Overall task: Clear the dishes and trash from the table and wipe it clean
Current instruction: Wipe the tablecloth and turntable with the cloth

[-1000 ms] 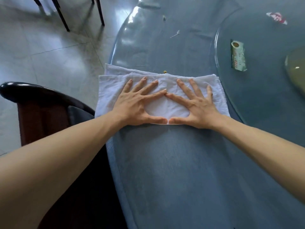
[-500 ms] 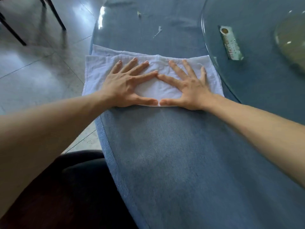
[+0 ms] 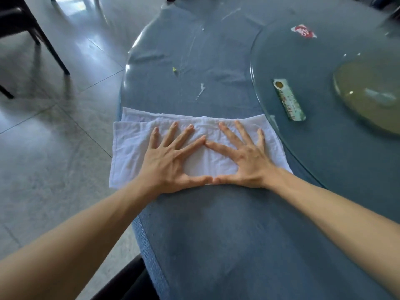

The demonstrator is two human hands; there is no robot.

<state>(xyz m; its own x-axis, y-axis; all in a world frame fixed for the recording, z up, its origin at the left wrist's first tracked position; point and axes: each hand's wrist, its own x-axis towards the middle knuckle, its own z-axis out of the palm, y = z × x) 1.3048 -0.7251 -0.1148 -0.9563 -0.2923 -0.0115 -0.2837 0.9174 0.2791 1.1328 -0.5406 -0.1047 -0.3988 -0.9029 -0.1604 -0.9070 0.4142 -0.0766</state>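
Bare forearms, sleeveless, left hand (image 3: 166, 163) and right hand (image 3: 244, 161) ringless.

The cloth (image 3: 129, 148) is plain white, with faint creases showing as pale grey lines. The surface (image 3: 216, 245) under it is a dull slate blue with a woven texture along its edge, glossy with white glare toward 11 o'clock. White smears (image 3: 201, 89) and a small yellow-green speck (image 3: 174, 69) mark it at 12 o'clock. At 2 o'clock the wrapper (image 3: 289, 99) is green and white with a brownish-gold spot at one end; further off lies a red-and-white scrap (image 3: 303, 31). The floor (image 3: 43, 137) is mottled grey tile with thin pale seams
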